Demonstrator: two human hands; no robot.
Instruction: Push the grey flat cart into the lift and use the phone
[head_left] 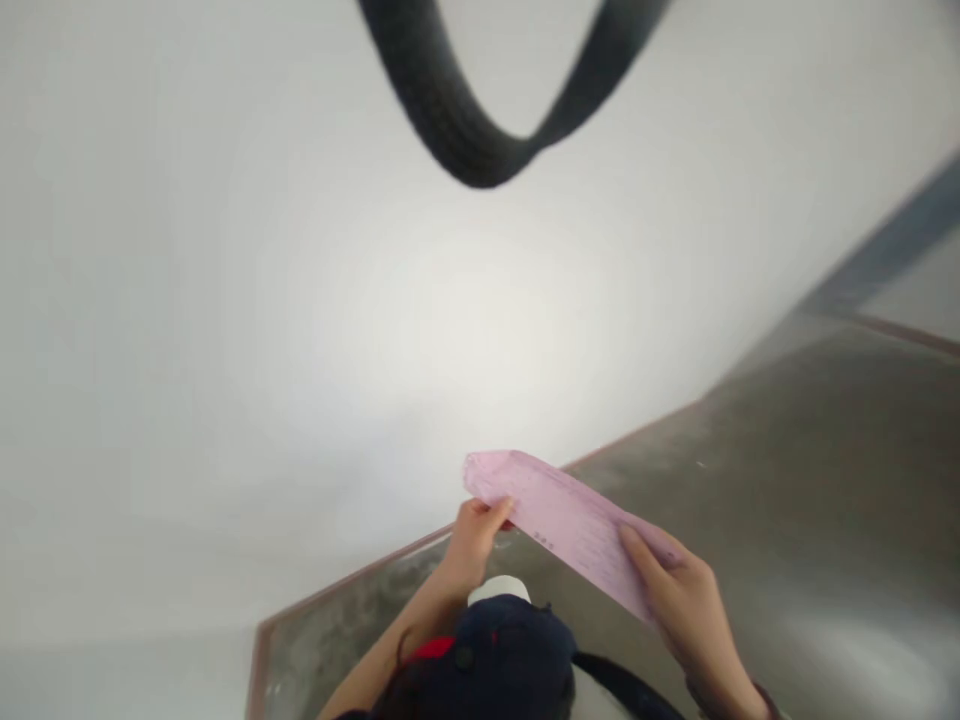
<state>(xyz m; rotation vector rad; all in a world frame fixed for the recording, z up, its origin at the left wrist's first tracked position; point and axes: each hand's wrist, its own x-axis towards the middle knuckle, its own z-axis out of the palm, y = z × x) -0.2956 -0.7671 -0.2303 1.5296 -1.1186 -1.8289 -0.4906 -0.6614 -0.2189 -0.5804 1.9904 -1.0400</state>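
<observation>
The pink paper (570, 525) slants over the grey floor (810, 480), its long axis running from a crumpled upper-left end, which overlaps the pale wall (300, 300), down to the lower right. The left hand (480, 535) pinches its lower edge near the upper-left end, nearly closed; the right hand (675, 590) grips the lower-right end, thumb on top, its other fingers hidden behind. The marks on it are too blurred to read. A dark strap (480, 150) is cut off above.
</observation>
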